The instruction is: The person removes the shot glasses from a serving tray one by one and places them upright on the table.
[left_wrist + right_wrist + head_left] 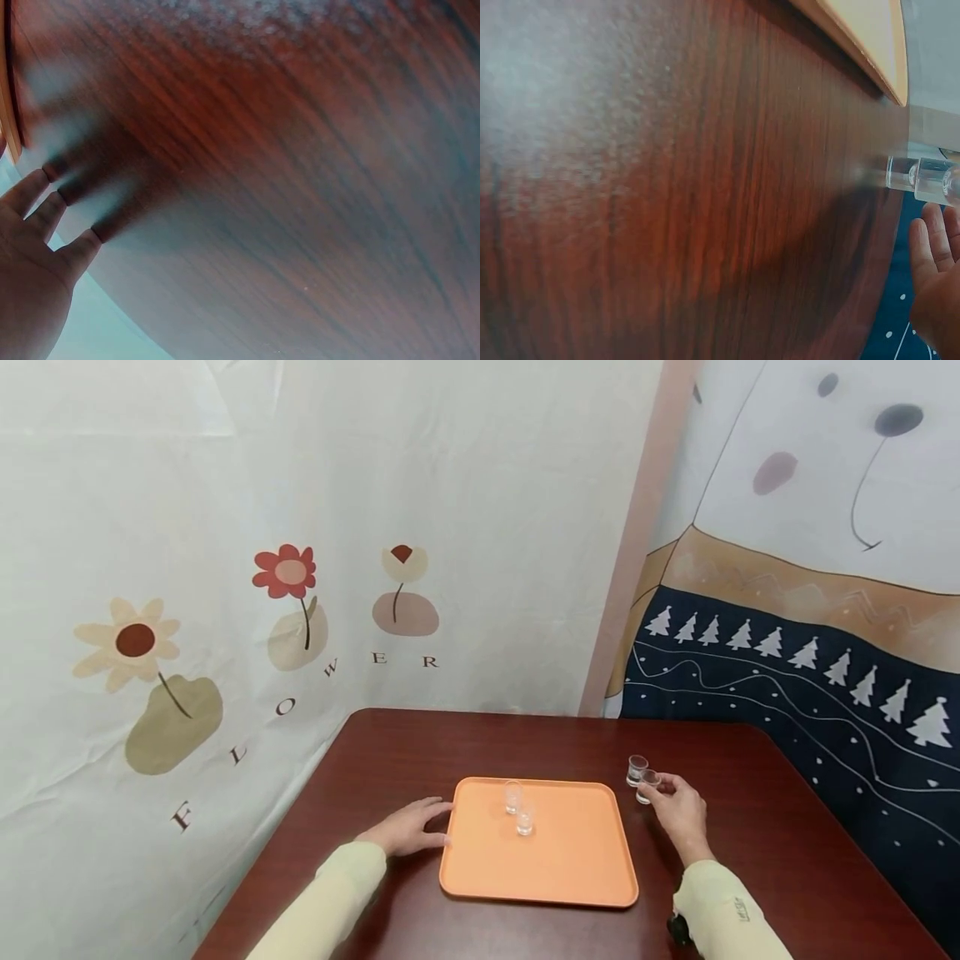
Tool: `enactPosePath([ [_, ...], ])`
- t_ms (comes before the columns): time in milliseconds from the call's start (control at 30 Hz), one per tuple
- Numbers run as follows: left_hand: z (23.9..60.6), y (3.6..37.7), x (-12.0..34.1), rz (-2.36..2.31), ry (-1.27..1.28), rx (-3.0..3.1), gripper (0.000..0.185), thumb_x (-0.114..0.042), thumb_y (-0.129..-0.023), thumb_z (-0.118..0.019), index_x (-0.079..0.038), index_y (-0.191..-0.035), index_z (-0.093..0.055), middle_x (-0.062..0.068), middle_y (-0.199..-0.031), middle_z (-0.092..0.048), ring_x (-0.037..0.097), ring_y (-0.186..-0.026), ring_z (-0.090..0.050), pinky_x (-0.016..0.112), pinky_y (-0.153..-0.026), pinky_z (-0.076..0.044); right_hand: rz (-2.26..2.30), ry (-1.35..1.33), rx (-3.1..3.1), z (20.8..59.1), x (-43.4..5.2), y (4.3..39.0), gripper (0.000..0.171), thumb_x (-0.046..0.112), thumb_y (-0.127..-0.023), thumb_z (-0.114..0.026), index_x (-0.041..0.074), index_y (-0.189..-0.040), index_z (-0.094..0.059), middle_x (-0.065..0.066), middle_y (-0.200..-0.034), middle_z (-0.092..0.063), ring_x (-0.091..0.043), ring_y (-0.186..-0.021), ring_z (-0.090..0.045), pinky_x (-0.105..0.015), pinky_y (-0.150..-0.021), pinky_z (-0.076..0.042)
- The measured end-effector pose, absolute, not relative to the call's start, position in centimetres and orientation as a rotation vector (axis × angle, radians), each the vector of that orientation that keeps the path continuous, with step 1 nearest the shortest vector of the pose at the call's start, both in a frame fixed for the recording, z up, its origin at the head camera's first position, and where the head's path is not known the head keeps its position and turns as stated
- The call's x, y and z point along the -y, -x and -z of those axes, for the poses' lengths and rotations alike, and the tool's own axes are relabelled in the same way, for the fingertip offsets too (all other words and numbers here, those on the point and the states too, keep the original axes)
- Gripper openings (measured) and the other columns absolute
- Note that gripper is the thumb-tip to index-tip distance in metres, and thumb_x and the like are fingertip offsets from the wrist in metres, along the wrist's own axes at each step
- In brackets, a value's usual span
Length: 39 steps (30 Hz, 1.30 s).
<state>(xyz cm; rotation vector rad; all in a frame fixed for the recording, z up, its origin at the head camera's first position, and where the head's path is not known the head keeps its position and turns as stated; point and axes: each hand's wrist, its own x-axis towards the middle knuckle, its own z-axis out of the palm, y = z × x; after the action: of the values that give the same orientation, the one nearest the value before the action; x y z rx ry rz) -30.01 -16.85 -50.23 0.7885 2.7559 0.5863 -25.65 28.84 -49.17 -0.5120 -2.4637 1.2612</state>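
Note:
An orange tray (pixel 555 868) lies on the dark wooden table (pixel 750 860); its edge shows in the wrist views (pixel 7 90) (pixel 870 37). Two small clear glasses (pixel 512 795) (pixel 525 817) stand on the tray's far half. Two more glasses stand on the table to its right, one farther (pixel 637 769) and one nearer (pixel 647 786) (pixel 919 178). My right hand (pixel 675 806) (pixel 937 270) pinches the nearer one with its fingertips. My left hand (pixel 416 828) (pixel 37 247) lies flat on the table, fingers spread, touching the tray's left edge.
The table stands in a corner. A white flower-print cloth (pixel 225 610) hangs behind and to the left, and a dark blue tree-print cloth (pixel 825 693) to the right. The table's left edge (pixel 285 827) runs near my left forearm.

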Motion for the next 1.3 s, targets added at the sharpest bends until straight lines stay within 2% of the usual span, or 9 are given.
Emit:
enactPosePath([
  [300, 50.2, 30.0, 16.9, -0.586, -0.766, -2.755, 0.068, -0.048, -0.088, -0.073, -0.016, -0.145, -0.052, 0.020, -0.148, -0.044, 0.039, -0.135, -0.043, 0.056, -0.105, -0.037, -1.246, 0.551, 2.510, 50.1, -29.1, 26.8, 0.048, 0.028, -0.092, -0.071, -0.005, -0.124, -0.059, -0.026, -0.114, -0.063, -0.040, -0.107, -0.055, -0.054, -0.091, -0.043],
  [767, 50.0, 30.0, 16.8, -0.578, -0.749, -2.752, 0.070, -0.051, -0.088, -0.071, -0.017, -0.146, -0.051, 0.018, -0.149, -0.043, 0.037, -0.136, -0.042, 0.054, -0.107, -0.037, -1.218, 0.549, 2.487, 51.3, -29.2, 27.8, 0.045, 0.025, -0.091, -0.072, -0.006, -0.121, -0.060, -0.027, -0.112, -0.064, -0.041, -0.106, -0.057, -0.054, -0.092, -0.043],
  [1067, 50.0, 29.9, 16.9, -0.574, -0.749, -2.748, 0.070, -0.051, -0.088, -0.071, -0.018, -0.146, -0.051, 0.018, -0.150, -0.042, 0.037, -0.138, -0.040, 0.054, -0.108, -0.036, -1.316, 0.567, 2.536, 50.4, -29.3, 27.1, 0.071, 0.033, -0.093, -0.070, -0.006, -0.144, -0.041, -0.032, -0.131, -0.053, -0.044, -0.120, -0.051, -0.055, -0.098, -0.044],
  [1300, 50.0, 30.0, 17.0, -0.580, -0.755, -2.739, 0.069, -0.048, -0.089, -0.072, -0.017, -0.147, -0.050, 0.019, -0.151, -0.041, 0.037, -0.138, -0.039, 0.054, -0.108, -0.035, -1.312, 0.576, 2.486, 48.9, -29.5, 26.1, 0.075, 0.040, -0.094, -0.068, -0.004, -0.148, -0.038, -0.031, -0.136, -0.050, -0.044, -0.122, -0.054, -0.055, -0.099, -0.044],
])
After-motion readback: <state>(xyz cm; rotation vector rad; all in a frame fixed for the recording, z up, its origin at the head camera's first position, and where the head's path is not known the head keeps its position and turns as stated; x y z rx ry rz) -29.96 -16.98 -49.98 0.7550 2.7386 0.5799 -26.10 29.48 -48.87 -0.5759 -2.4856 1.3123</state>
